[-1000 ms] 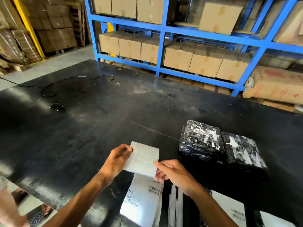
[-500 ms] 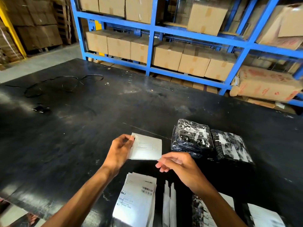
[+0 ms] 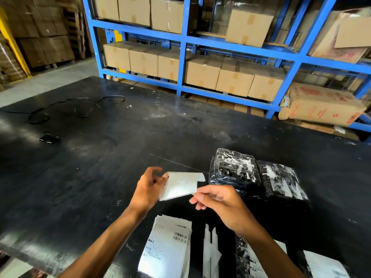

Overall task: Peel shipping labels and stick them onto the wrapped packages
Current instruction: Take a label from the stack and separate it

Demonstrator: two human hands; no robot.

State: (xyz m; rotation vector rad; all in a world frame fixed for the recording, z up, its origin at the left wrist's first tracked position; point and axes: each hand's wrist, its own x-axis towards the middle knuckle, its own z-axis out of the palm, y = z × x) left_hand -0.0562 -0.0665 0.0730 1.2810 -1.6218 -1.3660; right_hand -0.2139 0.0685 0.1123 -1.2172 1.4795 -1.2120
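My left hand holds a white shipping label by its left edge, above the black table. My right hand pinches the label's lower right corner, where one layer has come apart from the other at the top right. Two packages wrapped in clear plastic lie side by side just right of the label: one nearer to it, another further right. A stack of printed labels with barcodes lies at the table's near edge below my hands.
White backing strips lie beside the label stack. More labelled packages sit at the bottom right. A black cable and a small black object lie far left on the table. Blue racks with cardboard boxes stand behind.
The label has tilted flatter and moved a little to the right towards the packages. Its top right corner now shows a layer coming apart. My right hand stays at its lower right corner.
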